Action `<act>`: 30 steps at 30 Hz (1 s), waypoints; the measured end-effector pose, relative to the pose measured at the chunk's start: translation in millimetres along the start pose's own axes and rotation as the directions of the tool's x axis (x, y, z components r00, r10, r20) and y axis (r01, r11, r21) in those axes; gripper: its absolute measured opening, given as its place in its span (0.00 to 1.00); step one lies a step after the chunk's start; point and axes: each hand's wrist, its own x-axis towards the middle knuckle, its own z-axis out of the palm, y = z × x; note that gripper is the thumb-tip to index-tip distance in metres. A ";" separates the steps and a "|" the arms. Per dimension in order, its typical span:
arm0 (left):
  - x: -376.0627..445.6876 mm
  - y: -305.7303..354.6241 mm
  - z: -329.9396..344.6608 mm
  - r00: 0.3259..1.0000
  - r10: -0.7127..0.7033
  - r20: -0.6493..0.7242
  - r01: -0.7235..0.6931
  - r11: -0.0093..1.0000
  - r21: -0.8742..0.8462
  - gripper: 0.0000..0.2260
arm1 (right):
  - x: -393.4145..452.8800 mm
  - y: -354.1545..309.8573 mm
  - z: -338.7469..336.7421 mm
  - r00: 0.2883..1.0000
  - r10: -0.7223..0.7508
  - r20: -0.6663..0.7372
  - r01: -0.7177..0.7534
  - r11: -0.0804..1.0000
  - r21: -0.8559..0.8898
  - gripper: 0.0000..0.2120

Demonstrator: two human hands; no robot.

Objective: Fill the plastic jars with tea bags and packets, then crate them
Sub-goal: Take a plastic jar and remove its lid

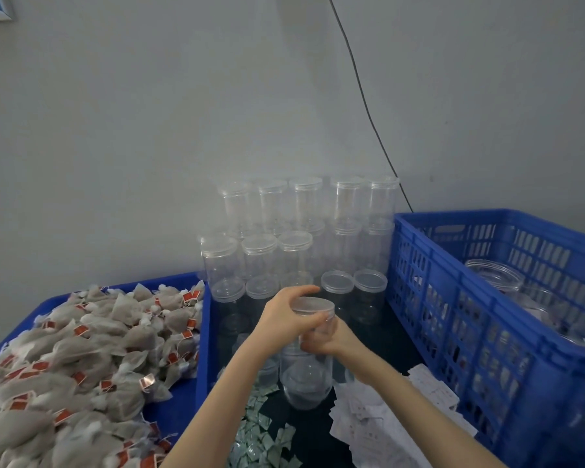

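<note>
An empty clear plastic jar (304, 376) is held above the dark table in the middle of the view. My left hand (289, 314) grips its clear lid (313, 307) from the left side. My right hand (328, 341) wraps round the jar's upper body just below the lid. A heap of grey tea bags with red tags (81, 366) fills the blue tray (203, 332) at the left. Small pale green packets (260, 434) lie scattered under my left forearm. White paper slips (385, 420) lie under my right forearm.
Stacked empty lidded jars (298, 241) stand against the wall behind my hands. A blue slatted crate (453, 315) at the right holds several jars (497, 275). A black cable (362, 96) runs down the wall.
</note>
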 end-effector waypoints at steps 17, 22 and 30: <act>-16.4 15.7 47.3 0.934 -0.176 -0.311 0.283 0.896 0.343 0.31 | -15.2 17.2 29.6 0.900 -0.040 -0.434 -0.046 0.982 -0.186 0.19; -12.6 13.0 5.6 0.985 -0.121 0.125 0.117 0.992 0.036 0.32 | -22.5 5.6 0.1 0.923 0.110 -0.368 -0.085 0.993 0.083 0.36; -18.0 9.1 -5.3 0.951 -0.186 0.248 0.212 0.974 -0.083 0.36 | -31.8 -6.9 11.4 0.992 0.006 -0.126 0.015 0.986 0.167 0.32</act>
